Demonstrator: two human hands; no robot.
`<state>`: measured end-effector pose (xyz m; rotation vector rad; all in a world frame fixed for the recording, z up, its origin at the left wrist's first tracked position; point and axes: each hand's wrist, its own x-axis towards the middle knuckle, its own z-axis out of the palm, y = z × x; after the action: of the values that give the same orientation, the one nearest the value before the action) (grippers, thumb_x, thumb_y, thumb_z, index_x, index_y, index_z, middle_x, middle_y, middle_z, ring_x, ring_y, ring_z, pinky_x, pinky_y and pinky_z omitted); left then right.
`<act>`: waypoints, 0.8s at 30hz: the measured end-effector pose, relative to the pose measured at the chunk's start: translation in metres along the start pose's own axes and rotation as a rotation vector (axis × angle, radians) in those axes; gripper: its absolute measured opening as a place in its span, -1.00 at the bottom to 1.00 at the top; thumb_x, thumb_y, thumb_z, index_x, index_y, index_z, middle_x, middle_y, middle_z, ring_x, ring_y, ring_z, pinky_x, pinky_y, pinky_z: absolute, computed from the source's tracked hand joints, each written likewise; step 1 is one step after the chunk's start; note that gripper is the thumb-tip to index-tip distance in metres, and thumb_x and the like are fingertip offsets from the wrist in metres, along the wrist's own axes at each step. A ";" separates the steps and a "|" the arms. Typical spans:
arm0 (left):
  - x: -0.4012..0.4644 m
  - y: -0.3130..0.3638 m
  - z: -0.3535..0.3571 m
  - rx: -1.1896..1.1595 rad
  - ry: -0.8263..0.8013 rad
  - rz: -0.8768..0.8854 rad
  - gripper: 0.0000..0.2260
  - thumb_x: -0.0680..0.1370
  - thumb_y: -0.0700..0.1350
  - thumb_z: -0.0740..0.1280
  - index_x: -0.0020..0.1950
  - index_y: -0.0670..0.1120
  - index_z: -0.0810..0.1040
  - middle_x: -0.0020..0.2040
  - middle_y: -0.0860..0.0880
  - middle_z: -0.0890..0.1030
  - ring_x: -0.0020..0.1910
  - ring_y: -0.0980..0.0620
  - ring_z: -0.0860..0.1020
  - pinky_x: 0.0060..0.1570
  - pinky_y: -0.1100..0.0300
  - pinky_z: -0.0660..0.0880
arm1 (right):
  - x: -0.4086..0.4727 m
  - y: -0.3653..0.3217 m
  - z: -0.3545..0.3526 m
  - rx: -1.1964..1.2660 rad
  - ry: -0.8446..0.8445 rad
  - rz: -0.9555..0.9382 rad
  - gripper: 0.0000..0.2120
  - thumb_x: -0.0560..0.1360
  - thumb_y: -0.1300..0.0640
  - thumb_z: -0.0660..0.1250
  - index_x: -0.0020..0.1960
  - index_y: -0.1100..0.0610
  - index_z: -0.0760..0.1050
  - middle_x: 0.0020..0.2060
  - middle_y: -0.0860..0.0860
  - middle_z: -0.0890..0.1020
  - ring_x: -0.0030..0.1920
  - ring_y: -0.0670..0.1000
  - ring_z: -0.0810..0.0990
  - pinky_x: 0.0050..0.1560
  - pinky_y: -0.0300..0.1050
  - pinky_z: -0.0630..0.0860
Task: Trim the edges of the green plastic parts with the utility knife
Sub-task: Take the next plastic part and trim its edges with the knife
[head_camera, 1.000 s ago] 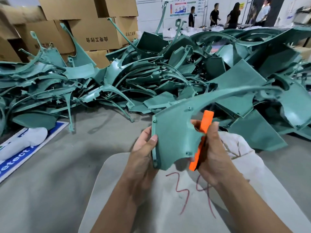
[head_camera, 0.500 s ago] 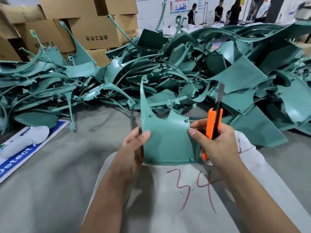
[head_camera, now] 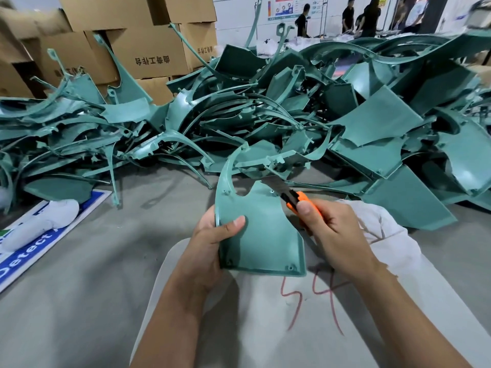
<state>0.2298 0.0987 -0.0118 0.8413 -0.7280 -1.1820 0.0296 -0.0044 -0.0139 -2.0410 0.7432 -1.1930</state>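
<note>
Item held: one green plastic part (head_camera: 261,232), a flat panel with a long curved arm rising from its upper left corner and a rounded notch in its top edge, small screw bosses at the corners; it is held upright over a white sack (head_camera: 265,314) marked with red handwritten figures. The left hand (head_camera: 212,243) grips the panel's left edge, thumb laid across the front face and the fingers behind, out of sight. The right hand (head_camera: 334,229) is wrapped round the orange utility knife (head_camera: 295,199), thumb pressed on the top of the handle; the grey blade is extended and points up and left, its tip lying at the panel's top right edge, beside the notch. Whether the edge is actually cutting cannot be told. Behind: a large loose pile of green parts (head_camera: 292,115) of similar colour, arms and panels tangled, spread across the grey floor (head_camera: 79,274) from left to right. Far left on the floor: a blue and white sign (head_camera: 32,251) with a white bundle (head_camera: 42,221) lying on it. Rear left: stacked cardboard boxes (head_camera: 148,49) with printed characters. Rear right: several people in dark clothing (head_camera: 366,14) standing near a wall poster, well apart from the work.
</note>
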 end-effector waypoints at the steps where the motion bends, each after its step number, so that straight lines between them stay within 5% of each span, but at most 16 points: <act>1: 0.000 0.000 0.000 0.002 0.019 0.005 -0.58 0.43 -0.23 0.47 0.28 -0.22 0.59 0.23 -0.31 0.64 0.09 -0.24 0.69 -0.03 0.00 0.64 | 0.000 0.000 0.000 -0.028 0.009 -0.005 -0.49 0.59 -0.48 0.11 -0.29 -0.16 0.51 -0.47 -0.14 0.46 -0.42 -0.12 0.37 -0.38 -0.13 0.26; 4: 0.000 -0.001 0.002 -0.015 0.036 0.027 -0.55 0.42 -0.22 0.47 0.30 -0.24 0.57 0.23 -0.32 0.64 0.10 -0.26 0.69 -0.03 -0.01 0.64 | 0.000 0.002 -0.002 -0.127 0.035 -0.021 -0.34 0.59 -0.48 0.10 -0.27 0.05 0.58 -0.47 -0.04 0.48 -0.43 -0.03 0.42 -0.37 -0.05 0.35; 12: 0.001 -0.002 0.000 -0.011 0.017 0.076 -0.51 0.43 -0.16 0.45 0.35 -0.22 0.56 0.27 -0.31 0.62 0.15 -0.28 0.65 0.04 -0.03 0.62 | 0.000 0.000 -0.006 -0.192 0.025 -0.084 -0.40 0.61 -0.42 0.15 -0.26 0.06 0.56 -0.47 -0.05 0.49 -0.42 0.00 0.46 -0.36 0.07 0.42; 18: 0.003 0.003 -0.006 -0.051 0.103 0.070 -0.57 0.42 -0.17 0.41 0.30 -0.19 0.62 0.24 -0.28 0.64 0.11 -0.21 0.67 -0.01 -0.02 0.64 | 0.001 -0.008 -0.005 -0.186 0.060 -0.177 -0.71 0.64 -0.34 0.20 -0.26 -0.40 0.43 -0.47 -0.19 0.42 -0.44 -0.09 0.41 -0.40 -0.19 0.29; 24: 0.000 0.008 -0.009 -0.052 0.082 0.049 -0.58 0.43 -0.19 0.35 0.28 -0.23 0.61 0.12 -0.25 0.68 -0.01 -0.18 0.70 -0.09 0.03 0.65 | -0.002 -0.011 -0.004 -0.039 -0.019 -0.180 -0.58 0.65 -0.34 0.20 -0.32 -0.18 0.40 -0.50 -0.18 0.34 -0.48 -0.14 0.30 -0.39 -0.30 0.17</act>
<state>0.2410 0.1014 -0.0091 0.8193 -0.6447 -1.1122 0.0270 0.0029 -0.0051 -2.1860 0.5882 -1.2654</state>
